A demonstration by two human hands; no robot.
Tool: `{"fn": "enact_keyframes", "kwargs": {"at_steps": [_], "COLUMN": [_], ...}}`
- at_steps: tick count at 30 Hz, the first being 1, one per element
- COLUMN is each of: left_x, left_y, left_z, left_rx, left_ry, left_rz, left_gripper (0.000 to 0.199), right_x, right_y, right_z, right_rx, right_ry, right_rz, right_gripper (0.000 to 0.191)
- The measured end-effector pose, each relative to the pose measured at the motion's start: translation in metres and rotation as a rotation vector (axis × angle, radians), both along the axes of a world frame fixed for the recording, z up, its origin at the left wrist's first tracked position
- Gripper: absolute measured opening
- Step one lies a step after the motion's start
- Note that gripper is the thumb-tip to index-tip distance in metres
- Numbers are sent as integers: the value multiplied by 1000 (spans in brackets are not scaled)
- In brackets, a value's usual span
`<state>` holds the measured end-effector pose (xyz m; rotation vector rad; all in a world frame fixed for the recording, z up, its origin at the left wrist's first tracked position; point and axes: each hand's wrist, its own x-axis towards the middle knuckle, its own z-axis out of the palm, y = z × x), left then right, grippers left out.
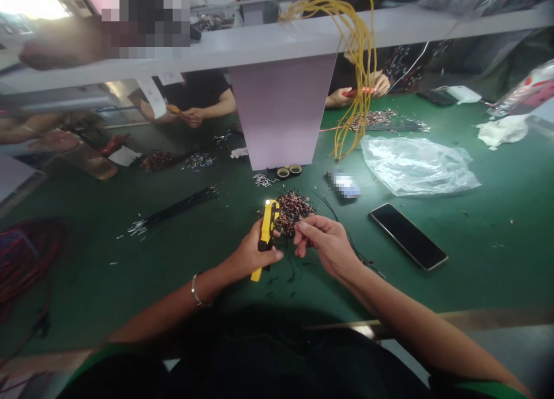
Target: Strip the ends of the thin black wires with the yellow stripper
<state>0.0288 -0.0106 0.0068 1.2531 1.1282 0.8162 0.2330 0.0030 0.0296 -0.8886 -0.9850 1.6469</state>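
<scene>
My left hand (251, 250) is wrapped round a yellow and black wire stripper (269, 221), held upright with its head pointing away from me. My right hand (328, 243) is just to the right, thumb and fingers pinched together; whatever is between them is too small to make out. Behind and between both hands lies a heap of short black wire pieces with copper-coloured ends (295, 209). Thin black wires (359, 252) run along the table beside my right hand. A few dark scraps lie below the heap.
On the green table (182, 295) lie a phone (409, 236), a clear plastic bag (419, 165), tape rolls (289, 171) and a black wire bundle (177, 207). Yellow wires (361, 58) hang from the shelf (208, 55). Co-workers' hands (194, 116) show beyond the pillar (283, 110).
</scene>
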Motion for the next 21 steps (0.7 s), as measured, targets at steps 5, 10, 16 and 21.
{"fn": "enact_keyframes", "kwargs": {"at_steps": [5,10,16,21], "left_x": [0,9,13,20], "left_y": [7,10,11,14], "left_z": [5,16,23,28], "left_rx": [70,74,86,-19], "left_ry": [21,-53,-77,-183], "left_rz": [5,-37,-31,43], "left_gripper": [88,91,65,37], "right_x": [-3,-8,-14,-18], "right_y": [-3,-3,-2,-3], "right_z": [2,3,1,-5], "right_rx": [-8,-18,-75,-69], "right_ry": [-3,26,93,76], "right_rz": [-15,-23,5,14], "right_gripper": [21,22,24,26]}}
